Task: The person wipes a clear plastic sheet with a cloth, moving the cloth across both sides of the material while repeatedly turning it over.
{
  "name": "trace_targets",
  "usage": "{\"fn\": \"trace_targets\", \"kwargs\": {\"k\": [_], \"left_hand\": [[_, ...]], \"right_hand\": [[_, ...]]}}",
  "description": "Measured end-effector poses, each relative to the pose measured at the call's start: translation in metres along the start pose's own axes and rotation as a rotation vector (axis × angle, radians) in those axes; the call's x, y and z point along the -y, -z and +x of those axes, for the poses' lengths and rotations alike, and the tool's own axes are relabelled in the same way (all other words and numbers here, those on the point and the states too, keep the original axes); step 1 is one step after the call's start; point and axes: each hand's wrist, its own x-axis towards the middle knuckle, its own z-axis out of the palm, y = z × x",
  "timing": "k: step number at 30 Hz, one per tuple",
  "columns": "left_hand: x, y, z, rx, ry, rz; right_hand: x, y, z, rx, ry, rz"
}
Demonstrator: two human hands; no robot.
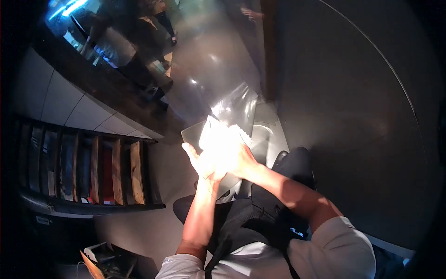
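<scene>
Both of my hands meet in front of me under a very bright glare. My left hand (209,162) has its thumb stretched out to the left, away from the rest of the hand. My right hand (240,158) lies beside and partly over it, its fingers washed out by the light. Between and above them is a white, paper-like thing (209,132), too overexposed to name. A clear, shiny plastic sheet (241,104) rises just beyond my fingertips.
A wooden slatted rack (116,172) stands at the left. A large dark panel (357,116) fills the right side. At the upper left, people (121,46) show behind or in glass. A small dark stand (118,260) is at the lower left.
</scene>
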Motion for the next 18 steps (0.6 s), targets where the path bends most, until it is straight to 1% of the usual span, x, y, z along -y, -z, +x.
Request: {"fn": "trace_targets", "kwargs": {"k": [1, 2, 3, 4, 5, 6, 7, 8, 9, 10, 11, 13, 15, 17, 18], "left_hand": [[0.004, 0.004, 0.003, 0.037, 0.054, -0.057], [0.009, 0.008, 0.005, 0.072, 0.110, -0.112], [0.011, 0.029, 0.010, 0.213, 0.235, -0.010], [0.016, 0.018, 0.011, 0.351, 0.354, 0.091], [0.011, 0.002, 0.002, 0.226, 0.285, 0.324], [0.012, -0.015, -0.005, 0.190, 0.217, 0.462], [0.006, -0.021, -0.004, 0.178, 0.198, 0.410], [-0.002, -0.024, -0.006, 0.162, 0.179, 0.355], [-0.010, -0.015, -0.004, 0.232, 0.171, 0.293], [-0.010, -0.016, -0.005, 0.147, 0.115, 0.310], [-0.010, -0.009, -0.002, 0.122, 0.083, 0.038], [-0.004, -0.003, -0.005, 0.083, 0.036, -0.301], [0.015, -0.001, 0.001, 0.088, 0.023, -0.428], [0.013, -0.007, 0.008, 0.269, 0.180, 0.037], [0.010, -0.010, 0.009, 0.353, 0.252, 0.270]], "right_hand": [[0.005, 0.010, 0.006, 0.170, -0.119, 0.017], [0.010, 0.001, 0.014, 0.120, -0.081, -0.014], [0.016, -0.011, 0.019, 0.071, -0.040, -0.040], [0.023, -0.025, 0.023, 0.027, -0.001, -0.063], [0.030, -0.032, 0.019, -0.084, 0.117, -0.060], [0.036, -0.039, 0.015, -0.197, 0.234, -0.070], [0.046, -0.035, 0.004, -0.232, 0.317, -0.068], [0.045, -0.027, -0.004, -0.217, 0.337, -0.073], [0.044, -0.018, -0.011, -0.203, 0.356, -0.077], [0.035, -0.008, -0.013, -0.141, 0.314, -0.090], [0.016, -0.001, -0.015, -0.020, 0.214, -0.135], [0.017, 0.013, 0.012, -0.203, 0.114, -0.182], [0.017, 0.005, 0.026, -0.229, -0.035, -0.205], [0.013, -0.039, 0.025, -0.218, -0.037, -0.206], [0.021, -0.041, 0.018, -0.230, 0.042, -0.150]]}}
